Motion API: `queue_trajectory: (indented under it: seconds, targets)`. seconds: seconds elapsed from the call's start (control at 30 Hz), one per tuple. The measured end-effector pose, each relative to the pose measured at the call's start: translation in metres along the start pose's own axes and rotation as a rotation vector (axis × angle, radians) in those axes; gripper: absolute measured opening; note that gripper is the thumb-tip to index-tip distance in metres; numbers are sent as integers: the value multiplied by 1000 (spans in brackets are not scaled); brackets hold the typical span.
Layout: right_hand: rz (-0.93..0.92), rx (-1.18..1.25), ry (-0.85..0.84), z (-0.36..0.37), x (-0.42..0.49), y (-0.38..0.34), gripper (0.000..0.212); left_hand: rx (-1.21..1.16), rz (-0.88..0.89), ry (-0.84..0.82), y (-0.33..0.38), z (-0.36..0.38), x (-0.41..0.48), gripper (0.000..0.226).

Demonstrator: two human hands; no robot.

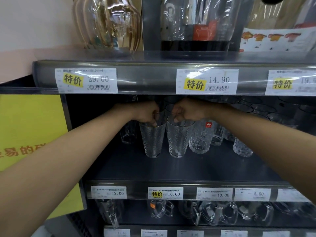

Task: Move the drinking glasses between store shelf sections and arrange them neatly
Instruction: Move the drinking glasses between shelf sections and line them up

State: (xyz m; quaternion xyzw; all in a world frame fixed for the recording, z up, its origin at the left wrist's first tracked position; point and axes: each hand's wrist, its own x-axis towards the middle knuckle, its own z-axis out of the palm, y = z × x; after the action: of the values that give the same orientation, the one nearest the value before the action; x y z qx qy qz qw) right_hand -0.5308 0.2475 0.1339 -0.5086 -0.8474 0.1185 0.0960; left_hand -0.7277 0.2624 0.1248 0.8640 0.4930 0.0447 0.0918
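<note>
Two grips busy: left grip (147, 115) pinches rim of left glass (152, 141), right grip (186, 112) rim of right glass (178, 140), side by side at mid shelf (171, 168), poss. resting on it. Neighbour glasses (200, 141) scattered; plenty left.

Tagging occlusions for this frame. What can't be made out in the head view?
All head view.
1. Rear glasses: dark under the upper shelf lip; count unclear.
2. Rightmost price tag: cut by the right edge; price incomplete.
3. Yellow sign: text cut by the left edge and forearm.
4. Left hand on left glass, right hand on right glass: knuckles hide the grip; contact with shelf unclear.
5. Bottom labels: blurred.
</note>
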Motion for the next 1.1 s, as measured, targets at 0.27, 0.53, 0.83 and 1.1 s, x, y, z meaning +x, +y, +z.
queue_trajectory:
  seconds: [0.27,0.53,0.83,1.1]
  targets:
    - [-23,-36,6,0,-4,-1,21,-23,-11,13,3,0,-4,12]
    - [-22,-101,24,1,-7,2,17,-163,-41,104,4,-16,-20,26]
    - [-53,39,189,-8,-39,-15,32,-616,-142,646,0,-17,-81,39]
    - [-284,142,600,29,-95,-42,11,-656,-332,1037,-32,57,-86,60]
